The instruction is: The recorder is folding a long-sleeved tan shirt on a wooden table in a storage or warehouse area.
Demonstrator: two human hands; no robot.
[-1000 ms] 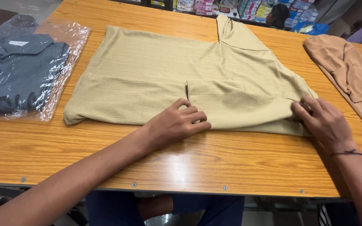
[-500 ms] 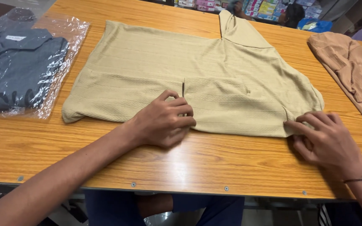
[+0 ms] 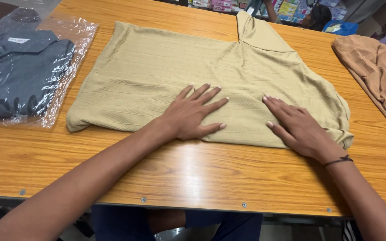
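A beige ribbed shirt [image 3: 170, 67] lies spread on the wooden table [image 3: 211, 174], its near part folded over. My left hand [image 3: 193, 114] rests flat on the folded near edge at the middle, fingers spread. Palm down on the same fold, my right hand [image 3: 293, 127] lies further right with its fingers apart. Neither hand grips the cloth. A dark band circles my right wrist.
A dark grey shirt in a clear plastic bag [image 3: 21, 67] lies at the table's left. A tan-orange garment [image 3: 378, 73] lies at the right edge. Shelves with coloured boxes [image 3: 291, 8] and a person stand beyond the far edge.
Both hands let go of the fold's edge and moved up onto the shirt. They now lie flat with fingers spread; the right hand shifted left toward the middle.
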